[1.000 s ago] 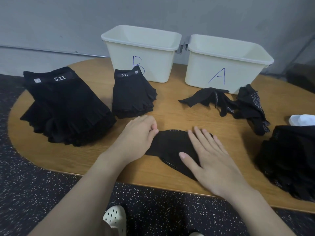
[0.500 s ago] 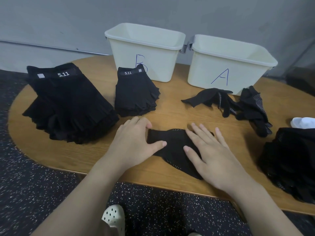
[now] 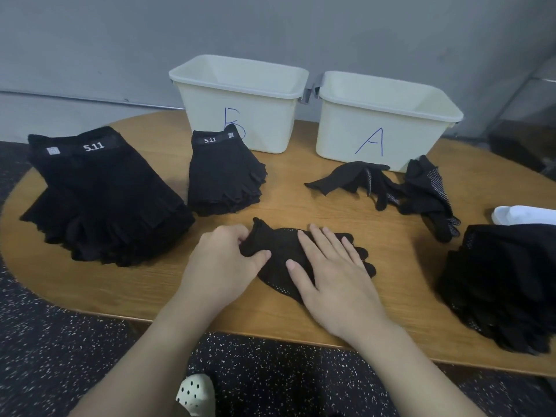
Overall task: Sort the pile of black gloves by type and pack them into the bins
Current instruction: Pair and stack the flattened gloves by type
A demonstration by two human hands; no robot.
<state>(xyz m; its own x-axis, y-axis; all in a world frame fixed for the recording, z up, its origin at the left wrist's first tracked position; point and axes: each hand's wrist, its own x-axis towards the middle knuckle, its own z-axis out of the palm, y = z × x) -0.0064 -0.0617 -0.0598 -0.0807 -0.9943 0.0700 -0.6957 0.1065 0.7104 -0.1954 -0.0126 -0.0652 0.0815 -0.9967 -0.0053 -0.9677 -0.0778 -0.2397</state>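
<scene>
A black dotted glove [image 3: 282, 251] lies flat on the wooden table [image 3: 301, 206] in front of me. My left hand [image 3: 222, 260] pinches its cuff at the left end and lifts that edge a little. My right hand [image 3: 331, 275] lies flat on the glove with straight fingers, pressing it down. Two cream bins stand at the back: bin B [image 3: 240, 106] and bin A [image 3: 388, 118]. A small stack of 5.11 fingerless gloves [image 3: 222, 173] sits before bin B. A bigger 5.11 stack [image 3: 99, 194] lies far left.
Loose dotted gloves [image 3: 391, 185] lie in front of bin A. A heap of dotted black gloves [image 3: 505, 284] fills the table's right edge, with a white object [image 3: 523, 215] behind it. The table's front edge runs just under my wrists, above a speckled floor and a white shoe [image 3: 195, 392].
My left hand has gone from resting beside the glove to pinching its cuff, and the cuff has lifted. My right hand has stayed flat on the glove. The camera has tilted slightly.
</scene>
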